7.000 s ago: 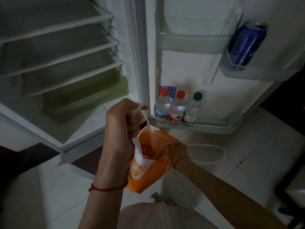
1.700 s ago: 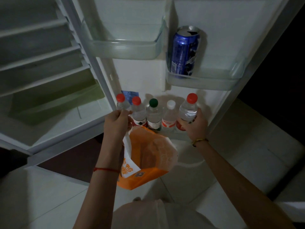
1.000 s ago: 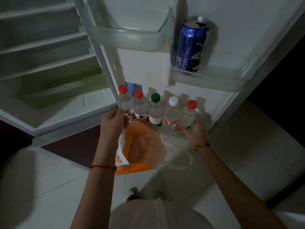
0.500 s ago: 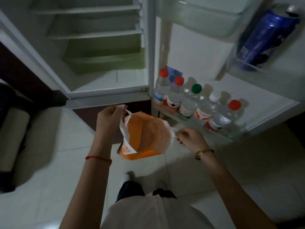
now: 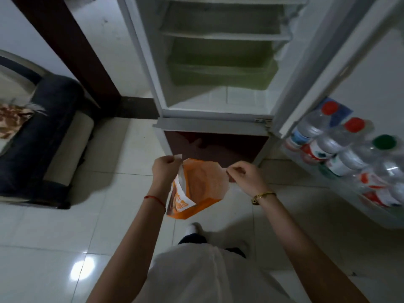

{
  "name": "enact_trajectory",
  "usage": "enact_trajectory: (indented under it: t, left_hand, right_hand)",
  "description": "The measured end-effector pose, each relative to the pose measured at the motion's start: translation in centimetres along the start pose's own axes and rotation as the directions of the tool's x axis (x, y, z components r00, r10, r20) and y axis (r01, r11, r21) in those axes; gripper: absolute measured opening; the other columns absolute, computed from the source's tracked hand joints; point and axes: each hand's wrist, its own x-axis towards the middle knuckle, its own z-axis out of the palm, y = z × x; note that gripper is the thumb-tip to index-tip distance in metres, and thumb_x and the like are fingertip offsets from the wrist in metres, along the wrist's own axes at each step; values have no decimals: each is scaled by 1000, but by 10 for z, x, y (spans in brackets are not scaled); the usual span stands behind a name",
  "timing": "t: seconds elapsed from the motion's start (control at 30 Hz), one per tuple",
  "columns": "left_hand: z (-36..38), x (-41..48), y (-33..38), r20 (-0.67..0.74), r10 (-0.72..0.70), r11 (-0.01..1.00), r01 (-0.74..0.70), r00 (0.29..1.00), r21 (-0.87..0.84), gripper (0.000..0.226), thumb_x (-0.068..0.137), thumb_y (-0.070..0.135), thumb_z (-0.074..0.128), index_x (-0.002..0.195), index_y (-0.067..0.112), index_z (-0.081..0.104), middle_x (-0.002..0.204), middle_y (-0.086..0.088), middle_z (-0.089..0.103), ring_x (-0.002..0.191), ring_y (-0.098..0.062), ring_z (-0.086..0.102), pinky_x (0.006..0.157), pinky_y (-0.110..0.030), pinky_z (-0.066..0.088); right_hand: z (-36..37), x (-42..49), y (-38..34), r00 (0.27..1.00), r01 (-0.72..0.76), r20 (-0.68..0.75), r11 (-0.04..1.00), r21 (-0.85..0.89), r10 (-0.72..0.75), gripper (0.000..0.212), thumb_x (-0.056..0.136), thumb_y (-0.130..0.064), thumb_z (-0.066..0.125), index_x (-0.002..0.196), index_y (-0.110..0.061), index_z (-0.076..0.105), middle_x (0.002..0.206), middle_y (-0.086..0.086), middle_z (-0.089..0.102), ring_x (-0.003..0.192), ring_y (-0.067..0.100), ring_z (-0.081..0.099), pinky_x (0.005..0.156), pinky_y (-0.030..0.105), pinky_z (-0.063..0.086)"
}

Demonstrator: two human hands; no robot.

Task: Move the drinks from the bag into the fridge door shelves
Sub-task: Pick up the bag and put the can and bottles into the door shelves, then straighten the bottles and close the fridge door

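An orange and white bag (image 5: 201, 189) hangs open in front of me, and nothing shows inside it. My left hand (image 5: 165, 169) pinches the bag's left rim. At the bag's right rim my right hand (image 5: 242, 174) has its fingers closed on the edge. Several water bottles (image 5: 328, 147) with red, green and white caps stand in a row on the bottom door shelf (image 5: 371, 213) at the far right. The right end of that row is blurred and cut off by the frame.
The fridge (image 5: 218, 62) stands open ahead with bare shelves and a green drawer (image 5: 220, 73). A dark sofa (image 5: 39, 136) sits at the left, against a dark wooden post (image 5: 72, 49). White floor tiles lie underfoot, and my feet show below the bag.
My right hand let go of the red-capped bottle on the door shelf and came back to the bag's right rim. My view swung left, away from the door.
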Motion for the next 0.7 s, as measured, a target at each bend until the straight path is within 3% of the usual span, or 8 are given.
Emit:
enact_trajectory:
  t: [0.13, 0.27, 0.37, 0.47, 0.57, 0.7]
  left_hand:
    - [-20, 34, -20, -2, -51, 997, 51, 999, 62, 20, 87, 18, 63, 70, 8, 68, 71, -12, 63, 71, -25, 57, 69, -33, 45]
    - [-38, 72, -51, -24, -120, 987, 121, 993, 101, 16, 88, 17, 59, 77, 9, 67, 75, -14, 60, 75, -26, 57, 73, -30, 45]
    - [-55, 90, -68, -40, -193, 975, 196, 980, 108, 24, 92, 16, 55, 88, -1, 71, 90, -20, 67, 92, -34, 64, 82, -32, 48]
    - [-68, 100, -77, -12, -238, 965, 238, 971, 110, 42, 95, 18, 56, 129, -7, 59, 129, -25, 62, 121, -38, 57, 97, -38, 45]
    - [-76, 106, -71, 4, -188, 972, 186, 982, 142, 52, 96, 21, 57, 142, 0, 48, 144, -20, 52, 131, -37, 50, 108, -40, 40]
    - [-70, 110, -45, 86, -7, 993, -3, 996, 120, 39, 94, 20, 59, 131, 7, 62, 134, -15, 63, 122, -31, 58, 108, -46, 45]
  right_hand:
    - [31, 13, -28, 1000, -5, -8, 1000, 13, 5, 7, 86, -28, 62, 81, -26, 66, 83, -1, 72, 82, 18, 69, 81, 45, 57]
    - [59, 25, -44, 1000, -5, -3, 1000, 19, 5, 7, 86, -27, 63, 81, -25, 67, 85, 2, 73, 83, 21, 70, 82, 43, 57]
    - [73, 30, -58, 1000, -4, -4, 1000, -20, 4, 14, 88, -25, 62, 90, -14, 71, 87, 2, 74, 85, 18, 71, 82, 33, 55]
    - [83, 36, -66, 1000, -6, -2, 999, -37, 6, 16, 88, -25, 62, 90, -12, 71, 86, 1, 75, 85, 17, 70, 83, 34, 55]
    - [85, 41, -73, 1000, 0, -27, 999, -50, -2, 16, 87, -26, 62, 90, -13, 71, 85, 0, 74, 85, 17, 70, 83, 34, 54]
    - [81, 45, -79, 997, 0, -71, 1000, -15, -1, 15, 87, -26, 60, 90, -15, 70, 85, -2, 74, 87, 15, 69, 84, 34, 54]
